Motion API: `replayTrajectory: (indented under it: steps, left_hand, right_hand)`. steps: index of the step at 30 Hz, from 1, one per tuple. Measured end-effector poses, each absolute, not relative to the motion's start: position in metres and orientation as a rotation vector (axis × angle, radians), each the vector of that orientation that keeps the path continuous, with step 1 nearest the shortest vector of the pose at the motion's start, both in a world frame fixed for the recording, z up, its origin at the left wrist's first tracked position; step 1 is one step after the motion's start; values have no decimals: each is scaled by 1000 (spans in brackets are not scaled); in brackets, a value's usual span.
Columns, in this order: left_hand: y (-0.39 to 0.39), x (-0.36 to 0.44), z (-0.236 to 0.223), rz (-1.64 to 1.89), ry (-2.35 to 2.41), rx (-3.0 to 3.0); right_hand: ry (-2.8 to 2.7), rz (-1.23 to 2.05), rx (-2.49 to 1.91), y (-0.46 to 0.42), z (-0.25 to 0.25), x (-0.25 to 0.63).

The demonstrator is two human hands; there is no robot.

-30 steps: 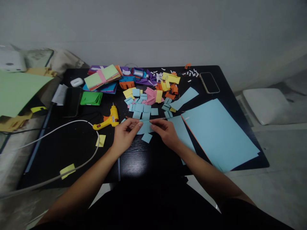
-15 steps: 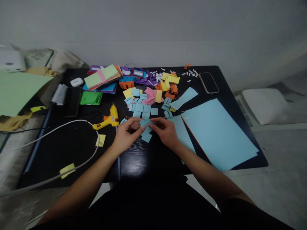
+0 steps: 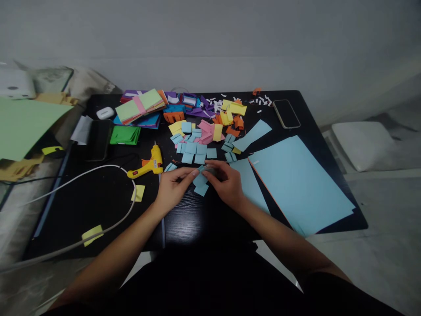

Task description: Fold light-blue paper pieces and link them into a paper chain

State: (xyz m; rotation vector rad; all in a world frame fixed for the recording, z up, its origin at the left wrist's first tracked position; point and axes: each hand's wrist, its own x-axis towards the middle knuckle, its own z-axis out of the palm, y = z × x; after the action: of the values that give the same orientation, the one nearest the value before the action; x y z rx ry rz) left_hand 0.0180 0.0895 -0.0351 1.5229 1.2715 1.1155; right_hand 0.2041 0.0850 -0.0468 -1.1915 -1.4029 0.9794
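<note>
Between my two hands a small piece of light blue paper (image 3: pixel 201 168) is pinched, partly hidden by the fingers. My left hand (image 3: pixel 174 186) grips it from the left with thumb and fingers. From the right, my right hand (image 3: pixel 226 182) pinches its other side. Just below the fingertips, loose light blue paper squares (image 3: pixel 201 189) lie on the black table (image 3: pixel 184 226). Beyond the hands is a cluster of cut and folded blue paper pieces (image 3: pixel 194 151). To the left of my left hand lies a yellow glue gun (image 3: pixel 148 166).
Large blue sheets (image 3: pixel 305 184) cover the right side. A phone (image 3: pixel 286 114) lies at the back right, another dark phone (image 3: pixel 99 139) at the left. Stacked coloured paper (image 3: pixel 141 106) and pink pieces (image 3: pixel 206 131) sit behind. A white cable (image 3: pixel 130 210) loops across the left.
The held blue paper piece has turned and shows less of its face. My left hand has dropped slightly towards me, and the fingertips of both hands have drawn closer together.
</note>
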Motion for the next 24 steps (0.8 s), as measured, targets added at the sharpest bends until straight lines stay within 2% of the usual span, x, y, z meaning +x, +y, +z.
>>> replayTrajectory:
  steps: [3,7,17,24]
  left_hand:
    - [90,18,-36,1103,1250,1527]
    - [90,17,-35,1082,1250,1541]
    - [91,15,-34,1072,1217,1639]
    - [92,14,-36,1071,1147,1719]
  right_hand:
    - [-1555,741,-1105,85,-44,205]
    - [-1599,652,-1078,85,-41,207]
    - [-1698,693,-1038,91,-41,211]
    - [-1610,792,-1173,89,-44,209]
